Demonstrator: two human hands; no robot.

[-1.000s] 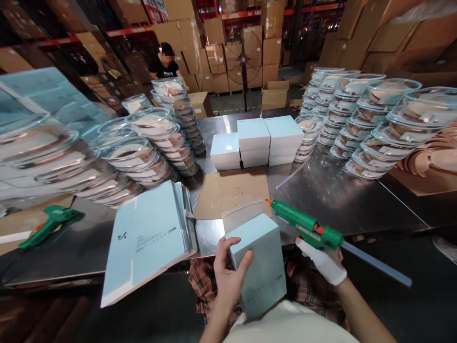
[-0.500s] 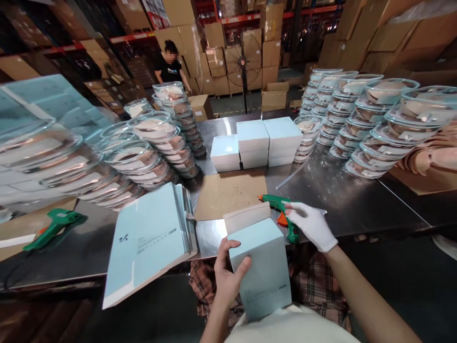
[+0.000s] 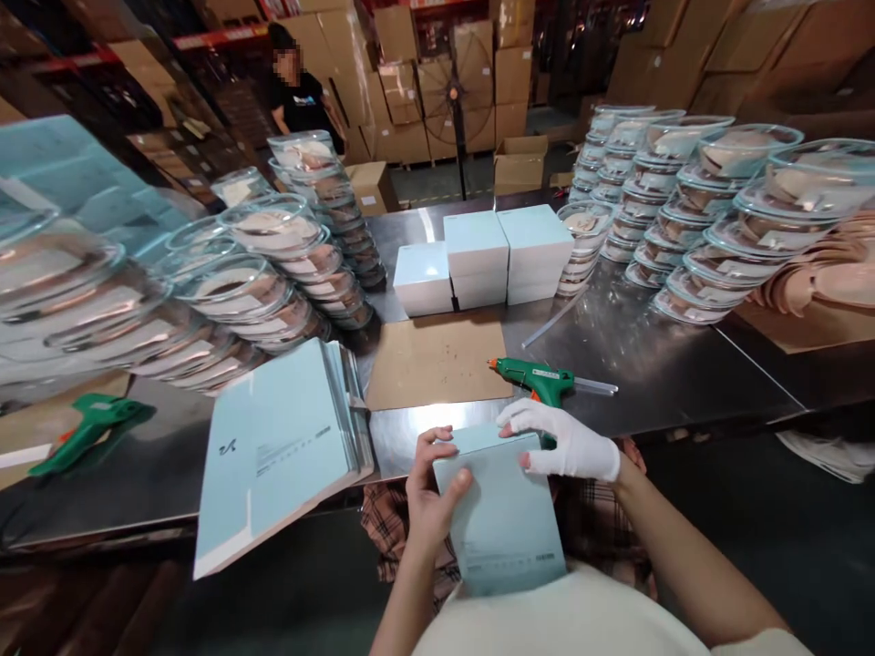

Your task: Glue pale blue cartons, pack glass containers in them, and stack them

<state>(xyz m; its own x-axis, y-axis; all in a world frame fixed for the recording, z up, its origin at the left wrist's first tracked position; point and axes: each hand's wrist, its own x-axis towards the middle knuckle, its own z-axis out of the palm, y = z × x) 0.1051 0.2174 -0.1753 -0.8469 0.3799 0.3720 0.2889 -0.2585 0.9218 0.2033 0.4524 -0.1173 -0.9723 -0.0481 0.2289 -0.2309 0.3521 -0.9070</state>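
1. Presently held against the body, below the near edge of the steel table (image 3: 684, 364): a pale blue box (image 3: 502, 519), upright, top flap folded down and being pressed shut.
2. Left hand (image 3: 430, 497): bare, wrapped around the left side of the box, thumb on the front face, fingers curled over the top left corner. Keep this grip firm so the box cannot twist under pressure from above.
3. Right hand (image 3: 564, 446): white-gloved, fingers together and flat on the top right edge of the box, pressing the flap down. Spread pressure evenly along the seam, not at one corner only.
4. Likely needed, judging from the glue gun nearby: hold until the flap stays flush; check both top corners for lift before release.
5. Just beyond the box, on the table: green glue gun (image 3: 540, 378), lying on its side, nozzle pointing left toward a brown cardboard sheet (image 3: 437, 360). Keep sleeve and glove clear of the nozzle.
6. Left of the box, overhanging the table edge: stack of flat box blanks (image 3: 280, 451).
7. Farther behind the box: finished white boxes (image 3: 482, 255), stacked in a block.
8. Flanking those, left and right of the box: stacks of clear lidded bowls (image 3: 711, 219).
9. Far left of the box: second green glue gun (image 3: 88, 428).
10. Well behind the box: another person (image 3: 297, 91) among cartons.
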